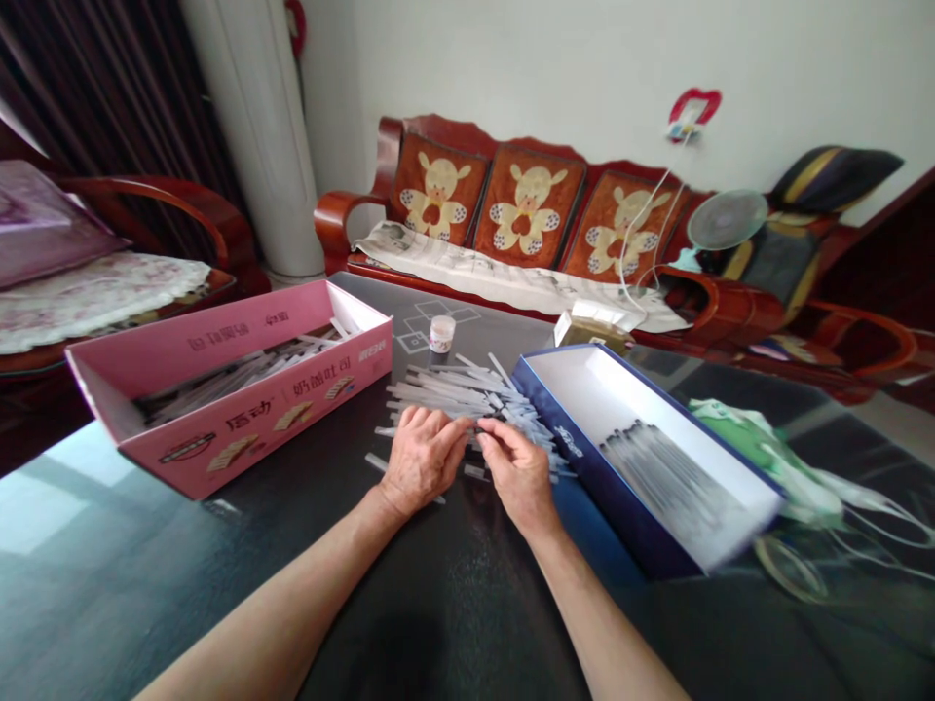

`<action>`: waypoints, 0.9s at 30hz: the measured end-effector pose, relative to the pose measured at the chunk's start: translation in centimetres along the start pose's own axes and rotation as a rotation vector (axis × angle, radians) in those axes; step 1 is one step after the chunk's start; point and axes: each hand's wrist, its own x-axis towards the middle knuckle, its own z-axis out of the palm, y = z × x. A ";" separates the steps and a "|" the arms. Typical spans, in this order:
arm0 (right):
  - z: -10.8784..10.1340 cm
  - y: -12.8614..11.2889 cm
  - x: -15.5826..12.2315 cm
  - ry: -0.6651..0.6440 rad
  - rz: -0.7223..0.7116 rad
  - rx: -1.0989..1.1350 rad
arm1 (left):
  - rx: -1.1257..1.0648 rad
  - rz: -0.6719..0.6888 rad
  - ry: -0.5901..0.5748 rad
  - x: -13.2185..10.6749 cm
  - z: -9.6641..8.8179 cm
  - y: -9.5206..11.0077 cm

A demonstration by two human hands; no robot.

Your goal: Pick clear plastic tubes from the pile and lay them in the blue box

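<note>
A loose heap of translucent, whitish plastic strips or sleeves (pixel 447 387) lies on the dark table between two boxes. At its near edge my left hand (pixel 426 460) is closed, thumb and fingertips pinched together. My right hand (pixel 517 474) meets it there, also pinching. A small dark bit shows between the two sets of fingertips, too small to name. To the left stands an open pink carton (pixel 307 399) with more strips inside. On the right, a dark blue box (pixel 620 506) with a white inside holds a neat row of dark-tipped strips (pixel 661 477).
A small white jar (pixel 441 335) stands behind the heap. Beyond the blue box lie a green and white plastic bag (pixel 766 458) and a roll of clear tape (pixel 791 568). An opened small carton (pixel 593 329) sits at the table's far edge, before a wooden sofa (pixel 336 219).
</note>
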 end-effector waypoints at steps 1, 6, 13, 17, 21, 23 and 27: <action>0.0 0.1 0.0 -0.003 -0.014 -0.009 | -0.001 0.000 -0.004 0.0 0.0 0.0; -0.3 0.7 -0.1 -0.007 -0.074 -0.033 | -0.012 0.015 -0.025 0.1 0.0 0.0; -0.3 0.9 -0.3 -0.015 -0.119 -0.036 | -0.002 0.062 -0.032 0.1 0.1 -0.1; -0.1 0.9 -0.2 -0.010 -0.155 -0.053 | 0.012 0.065 -0.020 0.0 0.3 -0.3; -0.2 0.7 0.0 -0.017 -0.200 -0.075 | -0.010 0.059 -0.018 0.1 0.3 -0.4; -0.3 0.5 0.1 -0.029 -0.206 -0.074 | -0.028 0.064 -0.016 0.1 0.3 -0.5; -0.5 0.5 0.1 -0.066 -0.139 -0.031 | -0.056 0.078 0.004 0.2 0.3 -0.5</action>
